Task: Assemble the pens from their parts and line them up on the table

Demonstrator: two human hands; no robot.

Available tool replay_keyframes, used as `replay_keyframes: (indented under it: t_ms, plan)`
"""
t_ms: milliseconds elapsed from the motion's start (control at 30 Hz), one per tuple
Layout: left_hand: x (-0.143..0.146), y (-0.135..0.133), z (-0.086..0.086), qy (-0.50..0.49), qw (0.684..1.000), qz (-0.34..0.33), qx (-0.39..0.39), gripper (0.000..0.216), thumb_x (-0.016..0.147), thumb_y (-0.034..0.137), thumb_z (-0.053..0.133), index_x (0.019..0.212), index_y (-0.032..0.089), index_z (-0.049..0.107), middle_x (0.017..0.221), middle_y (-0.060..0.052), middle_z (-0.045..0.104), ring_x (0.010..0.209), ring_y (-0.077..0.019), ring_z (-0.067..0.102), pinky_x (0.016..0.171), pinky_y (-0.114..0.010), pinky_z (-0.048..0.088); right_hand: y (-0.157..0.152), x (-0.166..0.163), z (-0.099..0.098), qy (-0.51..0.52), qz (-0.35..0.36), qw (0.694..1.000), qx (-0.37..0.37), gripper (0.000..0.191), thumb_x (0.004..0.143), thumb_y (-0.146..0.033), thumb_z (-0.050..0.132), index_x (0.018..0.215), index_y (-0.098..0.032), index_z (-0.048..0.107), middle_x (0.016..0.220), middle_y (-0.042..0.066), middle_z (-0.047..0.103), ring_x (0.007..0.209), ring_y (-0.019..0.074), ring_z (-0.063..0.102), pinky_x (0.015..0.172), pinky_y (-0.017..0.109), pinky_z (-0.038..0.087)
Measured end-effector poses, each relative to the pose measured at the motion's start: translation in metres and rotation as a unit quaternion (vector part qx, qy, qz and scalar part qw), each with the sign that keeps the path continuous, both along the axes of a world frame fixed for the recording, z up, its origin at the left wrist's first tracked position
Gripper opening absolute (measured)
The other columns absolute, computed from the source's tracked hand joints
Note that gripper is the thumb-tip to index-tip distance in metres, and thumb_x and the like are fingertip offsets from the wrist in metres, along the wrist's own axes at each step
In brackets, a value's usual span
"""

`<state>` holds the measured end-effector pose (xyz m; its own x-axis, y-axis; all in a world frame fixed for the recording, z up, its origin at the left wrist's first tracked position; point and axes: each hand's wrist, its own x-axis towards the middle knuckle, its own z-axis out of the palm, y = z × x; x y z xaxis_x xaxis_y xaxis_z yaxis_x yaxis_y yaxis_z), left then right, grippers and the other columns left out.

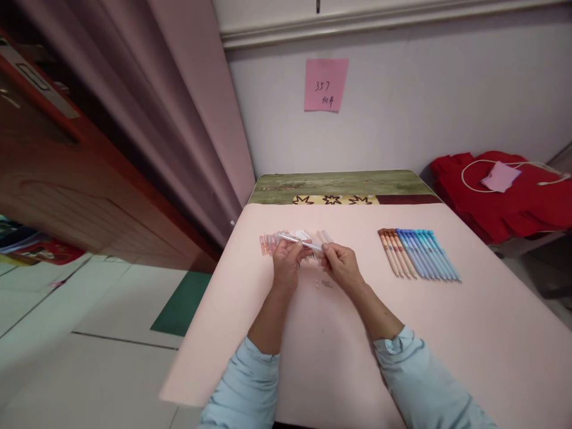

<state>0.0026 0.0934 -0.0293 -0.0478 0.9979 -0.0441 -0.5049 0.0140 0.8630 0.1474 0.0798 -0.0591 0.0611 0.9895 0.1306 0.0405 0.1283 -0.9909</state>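
Note:
Both of my hands are closed on a slim, pale pen barrel (311,245), held nearly level above the table. My left hand (286,262) pinches its left part, while the fingertips of my right hand (343,263) grip the right end. Just behind them lie several translucent pinkish pen parts (268,243) and more pale pen pieces (322,235), partly hidden by my hands. A few tiny clear and dark bits (327,284) rest on the table below my fingers.
To the right, several pens lie in a neat row: brown-topped (395,253), blue (413,253) and turquoise (440,253). A pale pink sheet (330,357) covers the table. Beyond its right edge is a red cloth (456,185) with a white cable (467,179). A mauve curtain (179,107) hangs left.

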Motion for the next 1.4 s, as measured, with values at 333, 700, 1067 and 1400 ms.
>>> replay_keyframes:
  t_ms: [333, 700, 1067, 1400]
  plan:
    - [0.0, -0.0002, 0.0005, 0.007, 1.0, -0.006, 0.007, 0.028, 0.073, 0.031, 0.076, 0.087, 0.015, 0.058, 0.086, -0.007, 0.072, 0.074, -0.0156, 0.07, 0.077, -0.03, 0.056, 0.0005, -0.0001, 0.001, -0.011, 0.016, 1.0, 0.009, 0.039, 0.086, -0.056, 0.058, 0.072, -0.019, 0.063, 0.055, -0.002, 0.057, 0.046, 0.0119, 0.05, 0.046, 0.023, 0.04]
    - [-0.0006, 0.0019, -0.0012, 0.015, 1.0, -0.005, 0.006, 0.032, 0.07, 0.031, 0.078, 0.087, 0.015, 0.057, 0.083, -0.007, 0.072, 0.073, -0.0162, 0.07, 0.074, -0.03, 0.057, 0.0007, -0.0007, 0.004, -0.022, -0.001, 0.999, 0.028, 0.031, 0.082, -0.052, 0.065, 0.08, -0.021, 0.065, 0.059, -0.003, 0.058, 0.049, 0.012, 0.051, 0.048, 0.023, 0.041]
    - [-0.0002, 0.0012, 0.0, 0.02, 1.0, -0.005, 0.007, 0.028, 0.071, 0.03, 0.077, 0.084, 0.015, 0.057, 0.079, -0.005, 0.072, 0.072, -0.0164, 0.069, 0.073, -0.031, 0.057, 0.0006, -0.0008, 0.0046, -0.024, 0.007, 0.999, 0.03, 0.032, 0.081, -0.052, 0.066, 0.083, -0.02, 0.065, 0.06, -0.002, 0.059, 0.05, 0.0113, 0.05, 0.048, 0.022, 0.04]
    - [-0.0008, 0.0002, 0.0011, 0.038, 0.999, -0.018, 0.015, 0.028, 0.07, 0.031, 0.078, 0.081, 0.015, 0.057, 0.075, -0.005, 0.071, 0.071, -0.0176, 0.07, 0.073, -0.032, 0.057, -0.0003, 0.0012, 0.0017, -0.064, 0.011, 0.998, 0.019, 0.037, 0.086, -0.053, 0.058, 0.07, -0.021, 0.064, 0.056, -0.001, 0.059, 0.046, 0.0124, 0.05, 0.047, 0.023, 0.04]
